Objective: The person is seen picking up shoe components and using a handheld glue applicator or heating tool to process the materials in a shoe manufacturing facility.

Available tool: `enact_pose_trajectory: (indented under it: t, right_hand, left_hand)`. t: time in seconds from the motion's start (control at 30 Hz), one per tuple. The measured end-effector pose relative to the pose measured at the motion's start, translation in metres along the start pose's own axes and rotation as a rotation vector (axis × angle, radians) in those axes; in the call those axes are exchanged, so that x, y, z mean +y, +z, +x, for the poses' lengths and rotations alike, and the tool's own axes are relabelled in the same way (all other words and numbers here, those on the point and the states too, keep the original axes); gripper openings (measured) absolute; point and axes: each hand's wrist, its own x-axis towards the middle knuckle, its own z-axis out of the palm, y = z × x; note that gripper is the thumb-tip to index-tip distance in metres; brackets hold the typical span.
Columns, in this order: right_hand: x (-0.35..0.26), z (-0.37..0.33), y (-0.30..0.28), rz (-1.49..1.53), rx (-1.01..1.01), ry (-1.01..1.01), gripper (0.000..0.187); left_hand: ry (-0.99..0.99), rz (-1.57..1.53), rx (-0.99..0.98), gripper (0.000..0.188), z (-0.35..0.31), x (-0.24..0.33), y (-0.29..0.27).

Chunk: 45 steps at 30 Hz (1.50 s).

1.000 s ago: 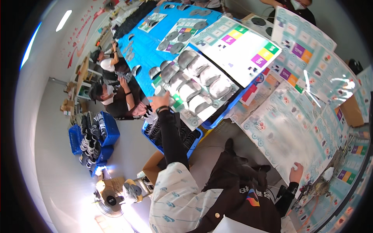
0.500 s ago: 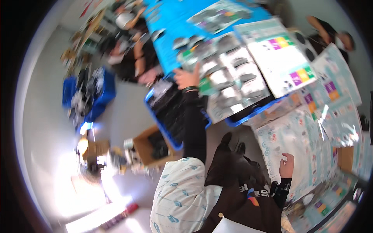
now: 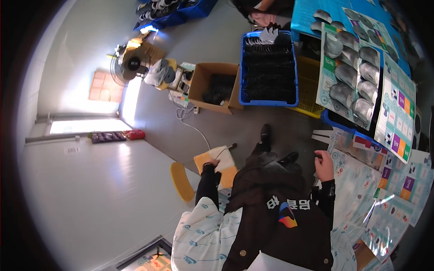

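Observation:
My left hand (image 3: 212,163) is low over a yellow-and-white chair seat (image 3: 227,157), its fingers partly stretched out. Whether it touches the seat I cannot tell. The chair's yellow backrest (image 3: 181,181) stands to the left of that arm. My right hand (image 3: 324,166) hangs in the air with loosely curled fingers and nothing in it. Beyond it, a printed sheet (image 3: 327,86) carrying several grey curved pieces (image 3: 342,94) lies at the table's corner. Below that hand's right side are plastic-wrapped printed sheets (image 3: 355,174).
A blue crate (image 3: 268,103) of dark curved pieces stands ahead, beside a yellow basket (image 3: 312,108). Left of it are an open cardboard box (image 3: 216,105), a loose cable (image 3: 203,132) and a fan (image 3: 131,64). The blue-topped table (image 3: 304,16) is at the far right.
My view has swung left, away from the blue table. My left hand has gone from the table's corner down to the chair. My right hand remains raised at my side.

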Motion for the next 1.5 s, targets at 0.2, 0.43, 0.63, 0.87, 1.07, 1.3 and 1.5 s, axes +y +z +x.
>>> enact_pose_trajectory:
  t: [0.2, 0.43, 0.63, 0.87, 1.07, 1.3, 1.5]
  right_hand:
    - [-0.06, 0.043, 0.07, 0.07, -0.228, -0.115, 0.021]
    - [-0.122, 0.107, 0.17, -0.004, -0.363, -0.124, 0.02]
    - [-0.201, 0.17, 0.303, 0.044, -0.494, -0.049, 0.021]
    - [-0.193, 0.309, 0.521, 0.434, -0.616, 0.511, 0.025]
    - [-0.189, 0.44, 0.736, -0.132, -0.563, 0.28, 0.033]
    - [-0.089, 0.544, 0.891, -0.207, -0.559, 0.506, 0.04]
    - [0.018, 0.568, 0.945, 0.48, -0.054, 1.301, 0.034]
  left_hand:
    - [0.035, -0.216, -0.134, 0.062, -0.081, -0.194, 0.105]
    - [-0.52, -0.989, -0.014, 0.062, -0.045, -0.156, 0.059]
    - [-0.178, -1.15, 0.533, 0.091, 0.192, -0.208, -0.119]
    - [-0.054, -1.033, 0.476, 0.098, 0.414, -0.106, -0.327]
    - [-0.176, -0.964, 0.372, 0.104, 0.524, -0.086, -0.37]
    - [-0.29, -0.944, 0.267, 0.105, 0.661, -0.059, -0.298]
    - [-0.413, -1.127, -0.031, 0.103, 0.755, -0.043, -0.255]
